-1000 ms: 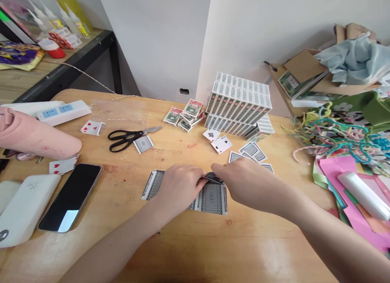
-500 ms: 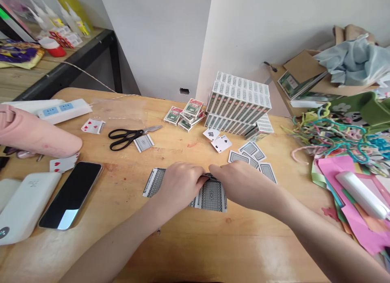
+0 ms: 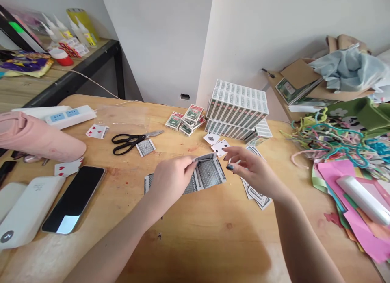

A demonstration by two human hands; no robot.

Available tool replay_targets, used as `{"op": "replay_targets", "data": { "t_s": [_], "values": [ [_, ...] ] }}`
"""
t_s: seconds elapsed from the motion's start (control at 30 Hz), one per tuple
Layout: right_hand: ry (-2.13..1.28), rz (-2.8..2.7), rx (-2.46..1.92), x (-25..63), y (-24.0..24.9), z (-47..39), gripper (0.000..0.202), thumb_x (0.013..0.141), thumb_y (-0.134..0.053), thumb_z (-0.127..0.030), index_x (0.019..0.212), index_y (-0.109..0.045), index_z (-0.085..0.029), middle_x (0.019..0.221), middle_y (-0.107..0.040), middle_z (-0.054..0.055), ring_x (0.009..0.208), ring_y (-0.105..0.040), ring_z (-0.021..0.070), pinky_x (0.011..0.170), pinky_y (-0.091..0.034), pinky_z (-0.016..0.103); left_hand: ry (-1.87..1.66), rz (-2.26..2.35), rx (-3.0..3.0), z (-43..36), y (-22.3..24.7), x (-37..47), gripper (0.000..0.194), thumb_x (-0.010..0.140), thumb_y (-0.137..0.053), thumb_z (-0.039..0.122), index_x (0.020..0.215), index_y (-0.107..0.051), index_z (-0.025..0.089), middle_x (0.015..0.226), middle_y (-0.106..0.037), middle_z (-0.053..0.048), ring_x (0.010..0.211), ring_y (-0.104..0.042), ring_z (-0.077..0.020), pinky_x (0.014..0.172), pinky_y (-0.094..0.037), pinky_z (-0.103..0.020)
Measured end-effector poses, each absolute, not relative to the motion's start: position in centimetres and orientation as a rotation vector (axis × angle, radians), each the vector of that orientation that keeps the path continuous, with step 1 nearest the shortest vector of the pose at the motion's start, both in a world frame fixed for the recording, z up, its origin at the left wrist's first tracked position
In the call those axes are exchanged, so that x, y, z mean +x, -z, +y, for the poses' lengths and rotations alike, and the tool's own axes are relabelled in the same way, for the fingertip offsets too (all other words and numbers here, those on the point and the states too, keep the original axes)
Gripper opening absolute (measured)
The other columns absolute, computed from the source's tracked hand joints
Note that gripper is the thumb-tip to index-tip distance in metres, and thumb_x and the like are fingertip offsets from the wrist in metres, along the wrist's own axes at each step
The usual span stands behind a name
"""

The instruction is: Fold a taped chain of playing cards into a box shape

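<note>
Nearer you than the black-handled scissors, the card strip in your left hand carries dense grey-and-black patterning with white borders; your right hand shows a dark nail. Just beside the scissors, a loose card repeats that pattern. Beneath the scissors, you have a honey-brown, grained table. Right of the scissors, your small boxes are green, white and red, and the box stack alternates green and white. Left of the scissors, the flask is pink, the phone black-screened, the power bank white. Far right of the scissors, your yarn mixes teal, yellow and pink
</note>
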State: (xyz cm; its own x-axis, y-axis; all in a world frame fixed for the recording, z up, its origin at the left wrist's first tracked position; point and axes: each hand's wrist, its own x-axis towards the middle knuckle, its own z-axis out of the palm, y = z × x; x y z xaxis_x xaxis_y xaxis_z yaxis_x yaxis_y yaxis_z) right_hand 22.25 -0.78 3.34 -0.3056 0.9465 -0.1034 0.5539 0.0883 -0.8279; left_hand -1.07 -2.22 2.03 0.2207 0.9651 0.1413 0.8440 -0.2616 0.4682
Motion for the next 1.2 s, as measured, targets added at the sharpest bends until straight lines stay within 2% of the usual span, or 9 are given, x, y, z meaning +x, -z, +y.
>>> {"op": "replay_targets", "data": {
  "t_s": [0.1,0.2,0.3,0.5,0.6,0.7,0.83,0.97,1.2],
  "values": [
    [-1.315,-1.583,-1.389,21.9,-1.8,-1.6,0.033,0.088,-0.052,-0.049,0.090,-0.061,-0.017,0.079,-0.065,0.005,0.067,-0.061,0.0162,0.061,-0.052,0.031,-0.782,1.758,2.293,-2.5,-2.7,-1.7,0.026,0.092,-0.046,0.024,0.101,-0.070,0.020,0.076,-0.074,-0.003,0.063,-0.066,-0.0157,0.056,-0.044,-0.024],
    [-1.590,-1.446,-1.083,19.7,-0.4,-2.4,0.035,0.086,-0.054,-0.052,0.092,-0.064,-0.018,0.100,-0.068,0.010,0.093,-0.064,0.0224,0.082,-0.053,0.040,-0.961,1.747,2.529,-3.0,-2.4,-1.3,0.028,0.092,-0.045,0.018,0.108,-0.067,0.018,0.094,-0.075,-0.007,0.079,-0.070,-0.0169,0.070,-0.052,-0.025],
    [-1.522,-1.140,-0.997,16.8,0.9,-2.6,0.032,0.077,-0.069,-0.045,0.100,-0.063,-0.023,0.107,-0.068,0.006,0.100,-0.062,0.0215,0.092,-0.048,0.039,-1.069,1.675,2.728,-3.2,-1.3,-0.3,0.027,0.090,-0.047,0.014,0.110,-0.065,0.016,0.104,-0.073,-0.009,0.093,-0.069,-0.0197,0.082,-0.053,-0.029],
    [-1.484,-0.726,-1.024,15.2,1.8,-1.4,0.029,0.071,-0.070,-0.045,0.088,-0.061,-0.023,0.087,-0.070,0.005,0.077,-0.065,0.0211,0.071,-0.051,0.034,-1.253,1.520,2.500,-3.1,-0.6,1.0,0.031,0.087,-0.050,0.013,0.117,-0.059,0.017,0.114,-0.069,-0.010,0.106,-0.064,-0.0209,0.094,-0.051,-0.034],
    [-1.483,-0.726,-1.046,15.9,1.0,-0.8,0.031,0.069,-0.071,-0.046,0.087,-0.061,-0.022,0.078,-0.068,0.003,0.065,-0.061,0.0183,0.060,-0.049,0.029,-1.200,1.333,2.223,-2.6,-1.3,0.3,0.041,0.086,-0.056,0.026,0.127,-0.051,0.022,0.132,-0.056,-0.008,0.122,-0.052,-0.0215,0.103,-0.046,-0.037],
    [-1.516,-0.758,-1.030,16.3,0.1,-0.1,0.028,0.069,-0.071,-0.044,0.082,-0.061,-0.021,0.068,-0.064,0.000,0.054,-0.054,0.0134,0.053,-0.044,0.024,-1.057,1.173,2.041,-1.7,-1.9,-0.9,0.068,0.081,-0.061,0.047,0.140,-0.035,0.026,0.150,-0.032,-0.010,0.138,-0.031,-0.0262,0.112,-0.034,-0.044],
    [-1.597,-0.876,-0.989,16.1,-0.8,1.0,0.027,0.071,-0.070,-0.044,0.081,-0.062,-0.020,0.064,-0.062,-0.002,0.053,-0.053,0.0128,0.054,-0.042,0.024,-0.974,1.198,1.931,0.2,-1.9,-1.6,0.086,0.073,-0.063,0.060,0.144,-0.023,0.032,0.156,-0.009,-0.009,0.144,-0.008,-0.0317,0.113,-0.023,-0.053],
    [-1.615,-0.967,-0.954,15.9,-2.0,1.7,0.028,0.073,-0.071,-0.041,0.088,-0.063,-0.020,0.073,-0.065,0.000,0.062,-0.057,0.0146,0.060,-0.043,0.025,-0.985,1.115,1.910,2.1,-1.5,-0.9,0.070,0.071,-0.065,0.060,0.130,-0.041,0.029,0.150,-0.023,-0.011,0.142,-0.015,-0.0290,0.113,-0.024,-0.048],
    [-1.537,-0.951,-0.975,16.9,-2.5,2.2,0.022,0.075,-0.071,-0.038,0.084,-0.064,-0.020,0.069,-0.061,-0.002,0.057,-0.052,0.0113,0.052,-0.041,0.020,-1.095,0.893,1.749,4.1,-0.7,0.0,0.048,0.076,-0.066,0.050,0.115,-0.051,0.027,0.135,-0.044,-0.008,0.131,-0.037,-0.0263,0.105,-0.034,-0.040]
  ]
}}
